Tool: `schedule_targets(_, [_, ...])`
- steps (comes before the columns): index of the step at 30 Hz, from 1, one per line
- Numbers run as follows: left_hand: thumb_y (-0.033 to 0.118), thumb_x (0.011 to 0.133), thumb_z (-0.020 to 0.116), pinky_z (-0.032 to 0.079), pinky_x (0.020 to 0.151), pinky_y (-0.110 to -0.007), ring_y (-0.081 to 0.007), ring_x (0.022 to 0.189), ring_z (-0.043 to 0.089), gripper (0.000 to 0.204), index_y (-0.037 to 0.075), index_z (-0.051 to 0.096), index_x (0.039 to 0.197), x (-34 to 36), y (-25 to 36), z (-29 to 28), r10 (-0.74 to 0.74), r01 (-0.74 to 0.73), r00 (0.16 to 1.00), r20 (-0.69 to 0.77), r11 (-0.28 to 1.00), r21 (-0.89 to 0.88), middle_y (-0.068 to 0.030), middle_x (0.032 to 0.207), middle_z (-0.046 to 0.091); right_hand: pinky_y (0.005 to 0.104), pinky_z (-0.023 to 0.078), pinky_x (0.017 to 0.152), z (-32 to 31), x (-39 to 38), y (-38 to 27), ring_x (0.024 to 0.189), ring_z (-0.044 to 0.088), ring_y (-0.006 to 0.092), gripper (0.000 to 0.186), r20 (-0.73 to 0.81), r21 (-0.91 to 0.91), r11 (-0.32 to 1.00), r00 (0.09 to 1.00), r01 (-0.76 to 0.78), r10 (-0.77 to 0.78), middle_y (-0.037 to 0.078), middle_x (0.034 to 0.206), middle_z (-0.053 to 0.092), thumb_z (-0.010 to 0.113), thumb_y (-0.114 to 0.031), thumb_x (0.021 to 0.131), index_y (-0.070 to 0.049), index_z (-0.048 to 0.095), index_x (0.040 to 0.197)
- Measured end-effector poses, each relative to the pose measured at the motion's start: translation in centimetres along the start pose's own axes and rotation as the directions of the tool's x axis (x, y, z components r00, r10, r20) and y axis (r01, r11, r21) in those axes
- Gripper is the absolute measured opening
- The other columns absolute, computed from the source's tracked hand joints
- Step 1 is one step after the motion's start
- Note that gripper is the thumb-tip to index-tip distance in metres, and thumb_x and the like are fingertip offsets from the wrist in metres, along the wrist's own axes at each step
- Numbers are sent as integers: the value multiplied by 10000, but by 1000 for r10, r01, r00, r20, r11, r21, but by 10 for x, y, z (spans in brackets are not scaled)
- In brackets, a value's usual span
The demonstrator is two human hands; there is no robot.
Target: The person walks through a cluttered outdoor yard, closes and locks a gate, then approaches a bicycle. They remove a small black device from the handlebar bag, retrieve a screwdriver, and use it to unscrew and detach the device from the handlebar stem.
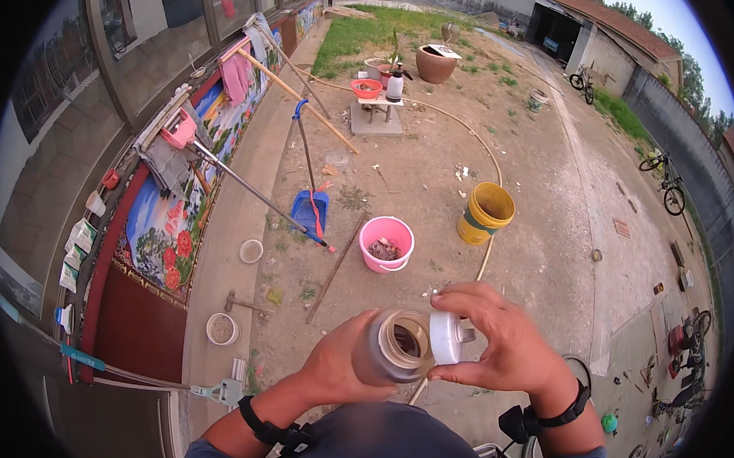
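In the lower middle, my left hand (338,355) is wrapped round a brownish translucent bottle (373,360), whose open mouth faces up with something dark inside. My right hand (501,349) grips a white lid (444,339) between thumb and fingers, just to the right of the bottle's mouth and off it. Beyond my hands on the dirt stand a pink bucket (386,257) with mixed contents and a yellow bucket (476,226).
Left are a wall ledge, leaning poles, a blue dustpan (309,214) and small pots (222,328). A hose (484,257) crosses the yard. Further back stand a low table (362,99) with a sprayer and basin, and a large pot (434,68). Bikes (670,181) line the right.
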State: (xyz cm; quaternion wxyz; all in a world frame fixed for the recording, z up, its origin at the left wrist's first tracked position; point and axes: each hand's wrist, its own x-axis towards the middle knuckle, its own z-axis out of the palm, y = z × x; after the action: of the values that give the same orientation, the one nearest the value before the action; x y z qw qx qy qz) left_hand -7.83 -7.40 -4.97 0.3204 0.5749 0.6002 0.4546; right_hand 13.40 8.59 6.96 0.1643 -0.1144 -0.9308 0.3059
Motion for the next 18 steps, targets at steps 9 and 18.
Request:
schedule_targets(9, [422,662,946,451,1144,-473,-419,1342,561,1157,-9,364,1564,-33,-26,-39,28,-23,999,-40,994,109,-248,1457,558,430,561,966,21,92,-33,1191,650,335,669,452,-9,963,860,271,-237,98,1351,628,898,-187,759,-142,617,1365])
schedule_targets(18, [346,659,933,475,1127,-450,-378,1326,593,1143,22,349,1586,-14,-18,-73,-66,64,997,-32,995,-74,-217,1455,576,421,567,953,13,166,-10,1176,669,336,629,595,177,934,722,311,-354,82,1365,638,909,-170,759,-155,648,1331])
